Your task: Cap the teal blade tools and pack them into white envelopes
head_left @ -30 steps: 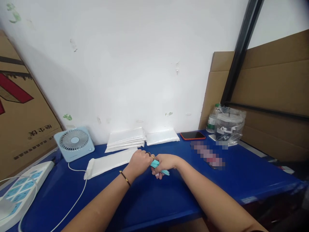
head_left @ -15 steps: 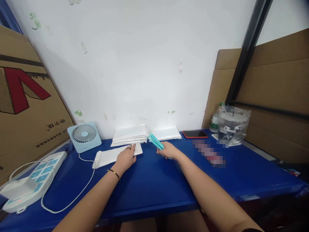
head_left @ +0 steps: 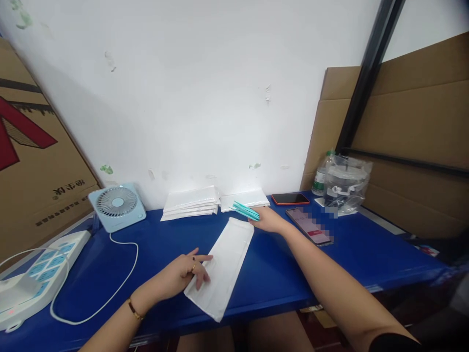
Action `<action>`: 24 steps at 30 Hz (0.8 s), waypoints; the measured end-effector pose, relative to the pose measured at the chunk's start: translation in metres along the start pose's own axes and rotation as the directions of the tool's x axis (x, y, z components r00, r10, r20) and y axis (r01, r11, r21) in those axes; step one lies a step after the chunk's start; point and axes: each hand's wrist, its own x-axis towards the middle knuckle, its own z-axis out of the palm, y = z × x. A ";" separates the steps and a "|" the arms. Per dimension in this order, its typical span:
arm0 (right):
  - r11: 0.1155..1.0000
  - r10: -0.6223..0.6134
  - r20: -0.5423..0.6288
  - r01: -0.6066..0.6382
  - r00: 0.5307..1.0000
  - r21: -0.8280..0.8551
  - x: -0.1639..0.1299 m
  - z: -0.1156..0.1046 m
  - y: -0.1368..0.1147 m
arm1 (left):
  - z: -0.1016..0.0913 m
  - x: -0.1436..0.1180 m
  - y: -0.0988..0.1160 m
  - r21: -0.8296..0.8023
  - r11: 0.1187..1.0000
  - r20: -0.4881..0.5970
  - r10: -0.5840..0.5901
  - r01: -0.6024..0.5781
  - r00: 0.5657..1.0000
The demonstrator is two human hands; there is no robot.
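A long white bubble mailer [head_left: 227, 269] lies slanted across the blue table in front of me, its far end near my right hand. Over its left edge is my left hand [head_left: 192, 271], fingers apart and fingertips touching the upper face. My right hand [head_left: 269, 220] is closed around a bunch of thin turquoise sticks [head_left: 246, 211], held just beyond the mailer's far end; their exact kind I cannot make out. Behind, against the wall, are a stack of white mailers [head_left: 190, 201] and, to its right, a lower pile of white mailers [head_left: 245, 198].
A light blue fan [head_left: 117, 205] and a white power strip [head_left: 47, 271] stand at the left, with a white cable [head_left: 136, 264] looping over the table. To the right lie a red-edged phone [head_left: 290, 199], a second phone [head_left: 311, 227], a bottle [head_left: 319, 181] and a bagged clear container [head_left: 346, 188].
The mailer under my left hand has moved right and toward me and turned to a slant. My right hand has shifted slightly right and away with the turquoise sticks. My left fingers have spread.
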 end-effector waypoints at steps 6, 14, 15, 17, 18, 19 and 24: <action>0.894 0.057 0.082 -0.014 0.995 -0.449 -0.016 -0.009 0.008 | 0.022 0.033 0.000 0.101 0.912 -0.353 -0.340 0.397 0.872; 0.767 0.073 0.099 0.007 0.992 -0.642 -0.024 -0.028 0.013 | 0.041 0.086 0.039 0.340 0.827 -0.344 -0.335 0.448 0.877; 0.758 0.076 0.102 0.009 0.992 -0.653 -0.027 -0.030 0.015 | 0.038 0.086 0.037 0.347 0.829 -0.340 -0.324 0.438 0.883; 0.739 0.079 0.105 0.012 0.991 -0.674 -0.032 -0.035 0.017 | 0.031 0.084 0.030 0.339 0.849 -0.332 -0.294 0.405 0.896; 0.728 0.079 0.105 0.014 0.991 -0.685 -0.034 -0.036 0.018 | 0.028 0.083 0.028 0.323 0.867 -0.330 -0.273 0.380 0.904; 0.718 0.078 0.108 0.019 0.991 -0.696 -0.036 -0.038 0.019 | 0.026 0.082 0.026 0.299 0.889 -0.326 -0.246 0.347 0.913; 0.662 0.023 0.143 0.092 0.989 -0.744 -0.041 -0.042 0.014 | 0.021 0.077 0.029 0.169 0.963 -0.318 -0.148 0.210 0.936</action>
